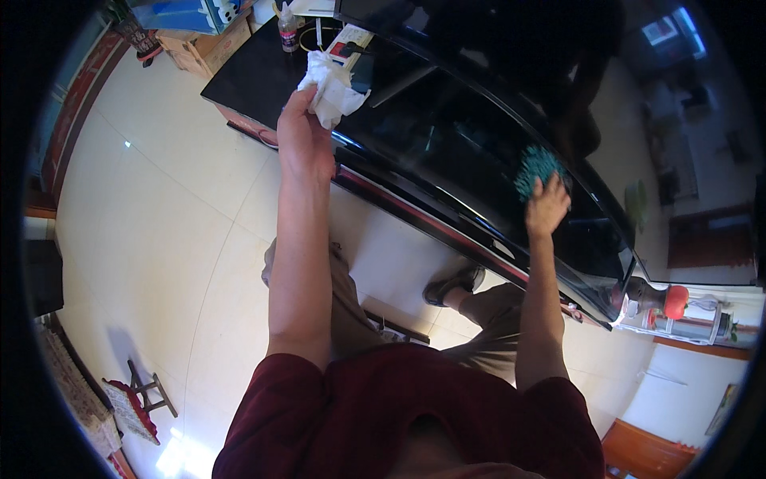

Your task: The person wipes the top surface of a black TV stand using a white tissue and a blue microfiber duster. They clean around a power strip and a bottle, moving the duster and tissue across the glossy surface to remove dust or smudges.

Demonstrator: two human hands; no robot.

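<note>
Crumpled white tissue (332, 90) is gripped in my left hand (304, 132), raised over the left part of a glossy black cabinet top (251, 75). Under my right hand (547, 206) lies a teal microfibre chenille cloth (537, 170), pressed on the black surface just in front of a large television (598, 120). The fingers of that hand rest over the cloth, and its far side is partly hidden by them. The television's dark screen mirrors the room.
Near the cabinet's left end stand a clear plastic bottle (288, 30) and a white power strip (353, 45). A wooden crate (206, 48) bears a fish tank (185, 13). A folding stool (134, 401) is at lower left. A red-lidded object (676, 301) sits beyond the right end.
</note>
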